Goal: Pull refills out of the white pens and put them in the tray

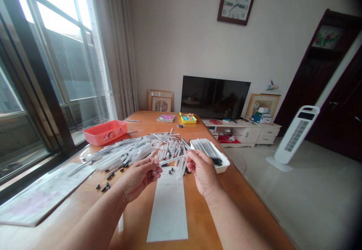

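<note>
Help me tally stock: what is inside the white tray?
The white tray holds thin pens lying side by side, dark tips toward its near end. Its floor beneath them is covered, and the right hand hides part of its left edge.

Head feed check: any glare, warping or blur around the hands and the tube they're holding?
Head view: the window blows out at upper left and puts a sheen on the table beside it; the wide lens bows the frame and darkens the right corners; left hand, right hand and white tube read sharp.
</note>
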`<state>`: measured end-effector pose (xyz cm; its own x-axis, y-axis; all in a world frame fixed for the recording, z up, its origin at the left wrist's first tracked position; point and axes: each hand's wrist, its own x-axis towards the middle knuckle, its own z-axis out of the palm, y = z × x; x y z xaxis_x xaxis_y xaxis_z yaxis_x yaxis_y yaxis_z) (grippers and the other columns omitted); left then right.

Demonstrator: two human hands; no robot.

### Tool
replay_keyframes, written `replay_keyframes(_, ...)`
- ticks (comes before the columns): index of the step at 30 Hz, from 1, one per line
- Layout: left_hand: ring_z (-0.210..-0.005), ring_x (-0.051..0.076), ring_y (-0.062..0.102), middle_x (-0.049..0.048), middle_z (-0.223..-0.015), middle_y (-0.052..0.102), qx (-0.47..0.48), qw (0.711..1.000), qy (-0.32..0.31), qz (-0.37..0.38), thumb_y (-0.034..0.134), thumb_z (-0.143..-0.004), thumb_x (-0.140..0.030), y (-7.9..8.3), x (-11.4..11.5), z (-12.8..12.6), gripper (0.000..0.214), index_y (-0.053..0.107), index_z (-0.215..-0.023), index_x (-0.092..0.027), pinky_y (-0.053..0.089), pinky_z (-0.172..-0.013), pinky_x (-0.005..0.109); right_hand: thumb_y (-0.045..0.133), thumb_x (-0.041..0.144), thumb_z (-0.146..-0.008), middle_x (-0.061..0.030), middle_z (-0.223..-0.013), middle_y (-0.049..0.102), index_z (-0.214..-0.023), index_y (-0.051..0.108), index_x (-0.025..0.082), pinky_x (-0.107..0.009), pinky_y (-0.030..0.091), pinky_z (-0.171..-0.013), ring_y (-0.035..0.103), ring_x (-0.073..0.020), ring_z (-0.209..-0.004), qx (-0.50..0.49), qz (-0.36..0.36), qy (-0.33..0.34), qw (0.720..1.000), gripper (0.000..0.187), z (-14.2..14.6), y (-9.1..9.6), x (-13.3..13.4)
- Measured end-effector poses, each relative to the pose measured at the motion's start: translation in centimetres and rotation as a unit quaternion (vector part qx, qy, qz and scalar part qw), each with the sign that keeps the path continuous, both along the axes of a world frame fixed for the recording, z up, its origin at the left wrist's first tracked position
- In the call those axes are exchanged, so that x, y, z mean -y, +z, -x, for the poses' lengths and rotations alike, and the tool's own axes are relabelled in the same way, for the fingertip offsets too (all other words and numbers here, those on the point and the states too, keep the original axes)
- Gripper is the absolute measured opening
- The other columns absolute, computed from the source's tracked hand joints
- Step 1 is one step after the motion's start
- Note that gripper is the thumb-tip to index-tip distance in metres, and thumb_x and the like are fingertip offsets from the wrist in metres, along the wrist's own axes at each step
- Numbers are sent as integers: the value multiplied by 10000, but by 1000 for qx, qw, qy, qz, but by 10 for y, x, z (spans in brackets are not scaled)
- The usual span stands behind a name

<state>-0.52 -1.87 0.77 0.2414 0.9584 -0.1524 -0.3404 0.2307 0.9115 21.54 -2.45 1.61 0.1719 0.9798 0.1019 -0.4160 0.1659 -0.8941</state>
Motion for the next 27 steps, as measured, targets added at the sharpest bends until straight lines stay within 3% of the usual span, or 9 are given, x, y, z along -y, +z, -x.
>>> replay_keyframes(4,-719,128,667,93,-890,715,-3,999,36,-8,782,-787,-258,1,-2,1,297,648,-1030,-152,534,-696,234,782,358,-716,-3,-692,681,-855,665,189,-226,408,-525,565,-114,-573,-16,-5,-49,999,248,-19,2,-9)
replay_keyframes(7,-707,121,658,75,-853,708,-16,998,55,-20,803,-766,-288,1,-2,2,319,651,-1007,-146,520,-686,227,775,344,-691,-30,-765,722,-857,650,188,-244,448,-579,626,-147,-657,25,-8,-166,986,260,-46,2,-21)
replay_keyframes(10,-708,122,654,70,-845,709,-32,997,68,-34,820,-739,-323,1,-3,4,352,654,-991,-142,510,-695,236,731,351,-699,-37,-777,722,-878,648,182,-281,474,-646,648,-181,-704,110,-29,-286,951,259,-77,-4,-36)
replay_keyframes(13,-699,138,659,72,-832,714,-79,992,90,-43,827,-713,-376,0,-5,5,401,655,-990,-142,500,-689,256,666,388,-730,-66,-786,726,-886,664,178,-318,477,-683,644,-218,-724,239,-27,-356,903,261,-98,-16,-46)
replay_keyframes(17,-684,165,663,76,-806,720,-126,985,104,-61,823,-687,-445,-3,-9,7,454,649,-982,-147,483,-663,282,605,388,-759,-68,-850,741,-870,695,219,-325,447,-700,650,-238,-768,409,41,-363,837,221,-106,-26,-51)
replay_keyframes(21,-693,170,661,81,-811,724,-142,982,105,-73,805,-700,-473,-8,-12,9,463,637,-982,-147,472,-658,285,579,358,-778,-42,-864,748,-870,723,267,-360,413,-752,636,-250,-810,517,95,-350,775,193,-100,-27,-48)
replay_keyframes(24,-692,172,659,78,-805,723,-144,981,103,-76,803,-697,-484,-9,-13,10,466,644,-977,-148,467,-653,284,582,339,-791,-49,-872,752,-862,729,276,-401,394,-805,622,-268,-860,563,93,-350,743,174,-95,-27,-46)
replay_keyframes(27,-686,178,660,82,-800,725,-147,981,106,-73,819,-666,-492,-6,-12,11,477,657,-954,-147,465,-647,288,598,334,-787,-73,-865,752,-860,740,261,-418,386,-837,610,-285,-918,586,74,-347,728,176,-94,-30,-46)
